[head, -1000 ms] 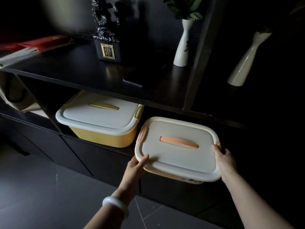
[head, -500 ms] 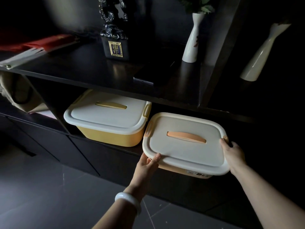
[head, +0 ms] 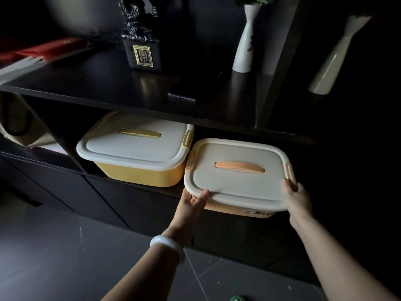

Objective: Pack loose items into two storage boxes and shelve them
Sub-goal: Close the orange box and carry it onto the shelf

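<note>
both hands on the orange storage box [head: 236, 183]. left hand [head: 191, 205] grips its near-left corner, thumb on top of the cream lid [head: 234, 187], fingers curled under the rim. right hand [head: 296, 193] holds the near-right corner, fingers wrapped round the lid edge just below the right side latch [head: 289, 169]. white bangle [head: 168, 246] on left wrist.

head view: orange box w/ orange lid handle [head: 239, 167] sits partly in the lower shelf [head: 165, 191] opening, front edge sticking out past the shelf front. yellow storage box [head: 138, 155] w/ cream lid is just beside it on the left, further back in the same shelf, nearly touching. upper shelf [head: 104, 83] carries a dark statuette w/ gold plaque [head: 142, 48], a white vase [head: 245, 42], a flat dark phone-like thing [head: 184, 92] near the edge, red booklets [head: 50, 48] at far left. second white vase [head: 334, 64] in the next bay to the right. dark tiled floor [head: 65, 257] below.
</note>
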Demonstrator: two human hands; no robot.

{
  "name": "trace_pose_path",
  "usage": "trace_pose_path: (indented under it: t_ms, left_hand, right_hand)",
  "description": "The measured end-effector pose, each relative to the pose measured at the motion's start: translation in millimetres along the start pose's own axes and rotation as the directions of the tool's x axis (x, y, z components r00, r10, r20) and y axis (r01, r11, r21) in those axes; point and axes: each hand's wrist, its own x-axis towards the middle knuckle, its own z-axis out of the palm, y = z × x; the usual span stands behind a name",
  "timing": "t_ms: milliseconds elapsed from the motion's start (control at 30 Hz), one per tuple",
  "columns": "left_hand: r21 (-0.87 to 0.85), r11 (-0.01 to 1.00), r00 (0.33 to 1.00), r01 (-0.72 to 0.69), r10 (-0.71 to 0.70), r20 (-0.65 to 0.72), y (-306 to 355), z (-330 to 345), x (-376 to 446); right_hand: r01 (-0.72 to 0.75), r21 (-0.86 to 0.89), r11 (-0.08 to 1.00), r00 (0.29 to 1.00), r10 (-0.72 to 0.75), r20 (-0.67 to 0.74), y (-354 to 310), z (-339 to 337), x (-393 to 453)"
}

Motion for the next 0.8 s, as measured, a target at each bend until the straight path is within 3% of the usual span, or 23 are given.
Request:
trace_pose_path:
  t_ms: [233, 800]
  left_hand:
    - [0.032, 0.999, 0.999, -0.007, 0.006, 0.032, 8, -3, 11]
    - [0.128, 0.989, 0.996, 0.077, -0.083, 0.044, 28, -9, 22]
  right_hand:
    - [-0.007, 0.103, 0.995, 0.997, 0.015, -0.069, -14, 11, 2]
    - [-0.026, 0.075, 0.997, 0.994, 0.034, -0.103, -16, 22, -6]
